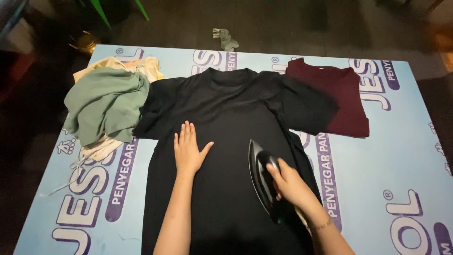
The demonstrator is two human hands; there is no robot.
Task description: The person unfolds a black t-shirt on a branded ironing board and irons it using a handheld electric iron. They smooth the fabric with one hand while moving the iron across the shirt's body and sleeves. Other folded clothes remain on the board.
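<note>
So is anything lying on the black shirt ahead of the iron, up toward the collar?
Nothing visible. The iron, gripped by the right hand, rests on the black shirt, and the cloth from its tip to the collar is bare. The left hand lies flat off to the side, outside that path.

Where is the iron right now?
In the head view, the black iron sits on the black T-shirt, right of centre, gripped by the right hand.

left hand (188,150) — bare, no ring or watch seen | left forearm — bare, no sleeve in view | right hand (289,182) — bare | right wrist — thin bracelet (322,225), no sleeve
</note>
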